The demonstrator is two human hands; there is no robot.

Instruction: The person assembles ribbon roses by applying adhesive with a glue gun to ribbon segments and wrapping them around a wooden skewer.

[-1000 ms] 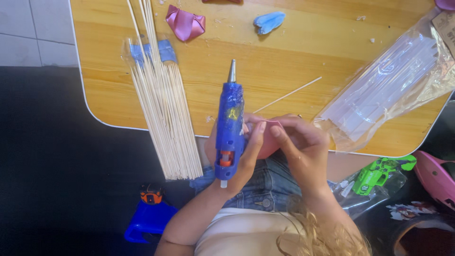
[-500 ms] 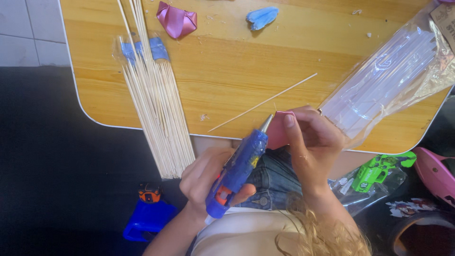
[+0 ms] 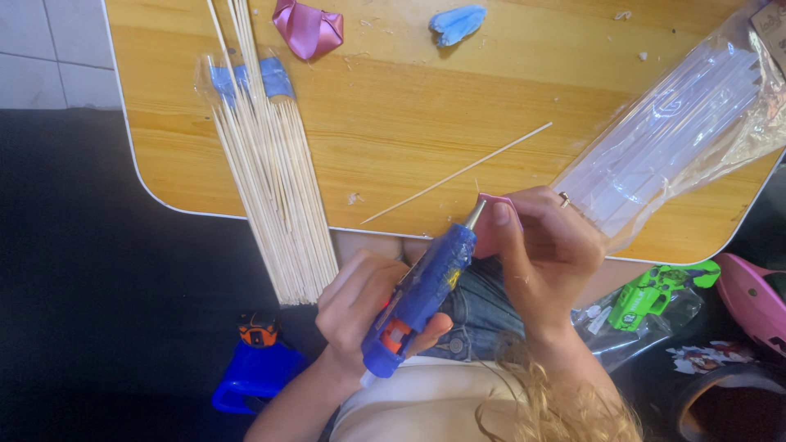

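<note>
My left hand [image 3: 360,303] grips a blue glue gun [image 3: 422,295] with an orange trigger, tilted so its metal tip points up and right. The tip touches a small pink ribbon piece [image 3: 485,233] pinched in my right hand [image 3: 544,254] just off the near edge of the wooden table [image 3: 409,106]. A single thin wooden skewer [image 3: 458,172] lies diagonally on the table just beyond my hands.
A bundle of wooden skewers [image 3: 266,155] with a blue band overhangs the table's left near edge. A folded pink ribbon [image 3: 309,26] and a blue ribbon piece [image 3: 457,22] lie far. A clear bag of glue sticks [image 3: 679,123] sits right. A green toy [image 3: 655,293] and blue object [image 3: 254,372] lie below.
My left hand has swung the glue gun from upright on the table edge down and tilted it, bringing its tip to the pink ribbon piece held in my right hand.
</note>
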